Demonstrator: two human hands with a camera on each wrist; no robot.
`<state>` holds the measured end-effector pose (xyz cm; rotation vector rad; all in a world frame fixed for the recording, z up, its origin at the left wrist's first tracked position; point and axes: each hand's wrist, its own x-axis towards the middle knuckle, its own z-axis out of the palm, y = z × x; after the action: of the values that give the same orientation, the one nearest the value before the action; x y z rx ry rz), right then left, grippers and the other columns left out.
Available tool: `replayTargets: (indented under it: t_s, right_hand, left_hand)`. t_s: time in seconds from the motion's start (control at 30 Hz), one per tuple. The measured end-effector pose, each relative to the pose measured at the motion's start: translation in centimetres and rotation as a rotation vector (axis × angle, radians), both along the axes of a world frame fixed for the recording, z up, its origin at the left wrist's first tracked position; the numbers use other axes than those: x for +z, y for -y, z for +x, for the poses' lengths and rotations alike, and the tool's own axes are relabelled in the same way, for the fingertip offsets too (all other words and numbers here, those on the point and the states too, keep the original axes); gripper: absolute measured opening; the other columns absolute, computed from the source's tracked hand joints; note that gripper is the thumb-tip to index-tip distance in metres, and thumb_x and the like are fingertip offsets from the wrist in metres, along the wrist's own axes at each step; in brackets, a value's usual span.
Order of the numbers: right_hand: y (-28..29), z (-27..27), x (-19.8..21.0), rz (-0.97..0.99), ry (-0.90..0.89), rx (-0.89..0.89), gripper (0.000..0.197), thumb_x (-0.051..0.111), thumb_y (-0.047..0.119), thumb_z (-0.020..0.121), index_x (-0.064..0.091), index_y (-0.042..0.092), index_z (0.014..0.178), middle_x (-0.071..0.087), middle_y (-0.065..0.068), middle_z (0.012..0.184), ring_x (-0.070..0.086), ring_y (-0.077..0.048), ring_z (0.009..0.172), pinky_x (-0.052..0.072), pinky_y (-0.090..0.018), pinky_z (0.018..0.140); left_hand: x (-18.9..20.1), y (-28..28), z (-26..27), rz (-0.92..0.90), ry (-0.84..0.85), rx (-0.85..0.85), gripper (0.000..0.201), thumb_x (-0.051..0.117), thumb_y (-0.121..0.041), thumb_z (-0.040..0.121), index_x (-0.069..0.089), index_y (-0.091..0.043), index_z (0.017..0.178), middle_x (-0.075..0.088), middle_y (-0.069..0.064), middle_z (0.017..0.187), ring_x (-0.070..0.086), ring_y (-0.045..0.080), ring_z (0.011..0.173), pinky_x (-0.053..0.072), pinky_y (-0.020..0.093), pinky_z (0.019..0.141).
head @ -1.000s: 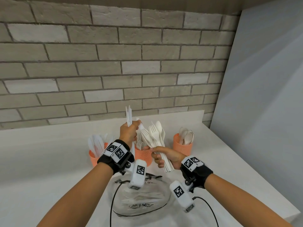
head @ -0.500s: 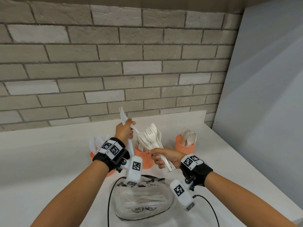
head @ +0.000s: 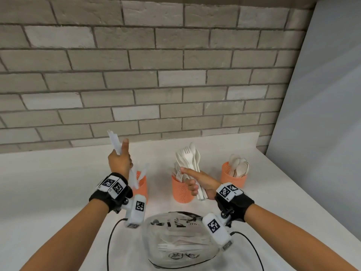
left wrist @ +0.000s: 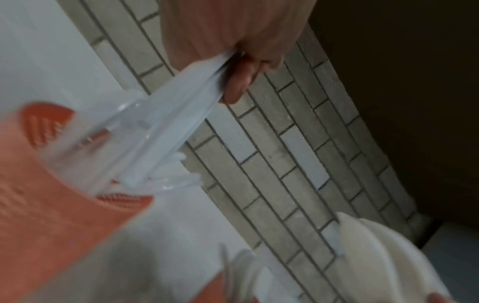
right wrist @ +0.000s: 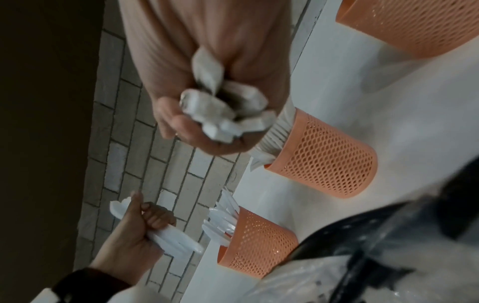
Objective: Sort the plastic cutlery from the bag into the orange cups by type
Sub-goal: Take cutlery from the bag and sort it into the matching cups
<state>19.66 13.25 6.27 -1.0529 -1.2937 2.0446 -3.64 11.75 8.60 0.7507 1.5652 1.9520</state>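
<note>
Against the grey brick wall (head: 136, 75), a white tabletop (head: 48, 192) carries everything. Nearest the person lies the clear plastic bag (head: 181, 243), with a few white pieces of cutlery inside it. Beyond the bag stand three orange cups in a row: the left cup (head: 143, 184) with knives, the middle cup (head: 181, 190) with forks, and the right cup (head: 233, 178) with spoons, standing well apart from the other two. The left hand (head: 119, 163) is raised above the left cup, fingers curled round a small bunch of knives (head: 115, 141), thumb pointing up; in the left wrist view the lower ends of the knives reach down to the cup's mouth. The right hand (head: 197, 182) is just in front of the middle cup, fingers wrapped round the handles of a mixed bundle of forks and spoons (head: 189, 157), heads upright, forefinger stretched out to the left.
</note>
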Motion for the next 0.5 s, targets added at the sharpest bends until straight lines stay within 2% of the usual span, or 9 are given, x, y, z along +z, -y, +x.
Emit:
replayTargets:
  t_s: [0.1,0.23,0.37,0.5]
  right_hand:
    - [-0.4,-0.5,0.0,-0.001,-0.019,-0.010,0.014,0.052,0.032,0.093,0.051,0.018,0.094,0.037,0.007,0.035,0.032,-0.002,0.026,0.030,-0.014,0.030]
    - [-0.7,-0.6,-0.4,-0.015,-0.057,0.001,0.020,0.048,0.035,0.093,0.047,0.022,0.078,0.035,0.008,0.036,0.031,-0.003,0.027,0.029,-0.014,0.031]
    - [-0.9,-0.6,-0.6,-0.006,-0.060,-0.047,0.024,0.049,0.035,0.093,0.048,0.020,0.075,0.035,0.008,0.035,0.030,-0.003,0.027,0.029,-0.014,0.031]
    - [-0.7,-0.6,-0.7,0.070,0.009,-0.088,0.022,0.051,0.033,0.094,0.051,0.017,0.079,0.036,0.008,0.035,0.032,-0.003,0.027,0.031,-0.014,0.033]
  left_hand:
    - [0.1,0.1,-1.6,-0.010,-0.117,0.054,0.050,0.055,-0.048,0.088,0.039,-0.014,0.056,0.038,0.010,0.052,0.038,0.020,0.046,0.035,0.028,0.051]
    - [0.1,-0.5,-1.9,-0.033,-0.206,0.053,0.054,0.051,-0.053,0.089,0.041,-0.013,0.054,0.042,0.011,0.052,0.046,0.022,0.049,0.039,0.029,0.058]
    - [-1.2,-1.2,-1.0,-0.073,-0.203,-0.015,0.049,0.052,-0.047,0.090,0.042,-0.012,0.056,0.044,0.010,0.055,0.052,0.020,0.055,0.039,0.026,0.058]
    - [-3.3,-1.4,-1.0,-0.114,-0.199,-0.062,0.043,0.060,-0.039,0.087,0.051,-0.009,0.058,0.053,0.008,0.060,0.052,0.019,0.058,0.041,0.028,0.068]
